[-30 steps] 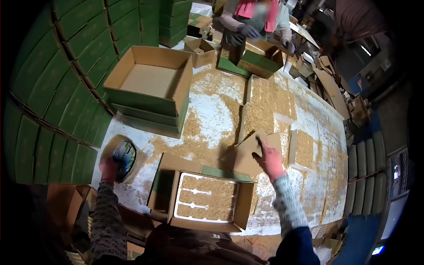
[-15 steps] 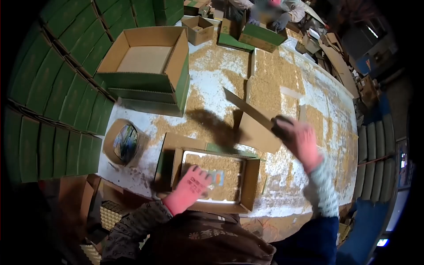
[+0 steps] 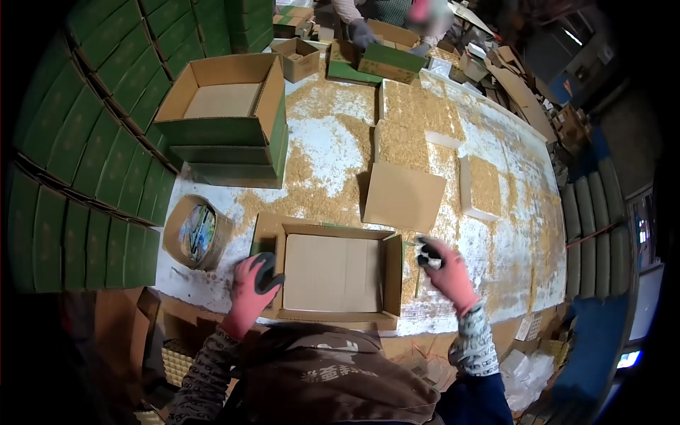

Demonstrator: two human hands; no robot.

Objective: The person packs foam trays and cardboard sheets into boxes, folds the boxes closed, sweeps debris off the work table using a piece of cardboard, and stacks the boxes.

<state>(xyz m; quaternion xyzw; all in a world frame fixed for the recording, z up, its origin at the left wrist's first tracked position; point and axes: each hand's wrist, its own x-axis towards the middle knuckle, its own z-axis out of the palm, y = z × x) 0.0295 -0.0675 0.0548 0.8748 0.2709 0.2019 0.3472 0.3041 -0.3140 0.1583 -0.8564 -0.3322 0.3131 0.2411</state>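
Observation:
An open carton (image 3: 392, 280) stands right in front of me, with a flat cardboard sheet (image 3: 333, 273) lying inside it. The sheet hides whatever is beneath. My left hand (image 3: 251, 287), in a pink glove with dark fingertips, is at the carton's left wall, thumb and fingers apart; whether it touches the wall I cannot tell. To the right of the carton, my right hand (image 3: 451, 278) is gloved alike, its fingers curved and spread, with nothing held that I can make out. A second cardboard sheet (image 3: 404, 198) leans beyond the carton.
Stacked green boxes (image 3: 120, 120) line the left side, with a large open box (image 3: 219, 131) beside them. A round tub (image 3: 212, 241) holds colourful packets. Trays of sawdust-like filling (image 3: 404, 149) lie across the white table (image 3: 312, 145). Opposite, a person's gloved hand (image 3: 362, 34) touches a green carton.
The sheet from my right hand now lies in the carton, covering the filling and the packet. My left hand moved out to the left wall; my right hand came down beside the carton.

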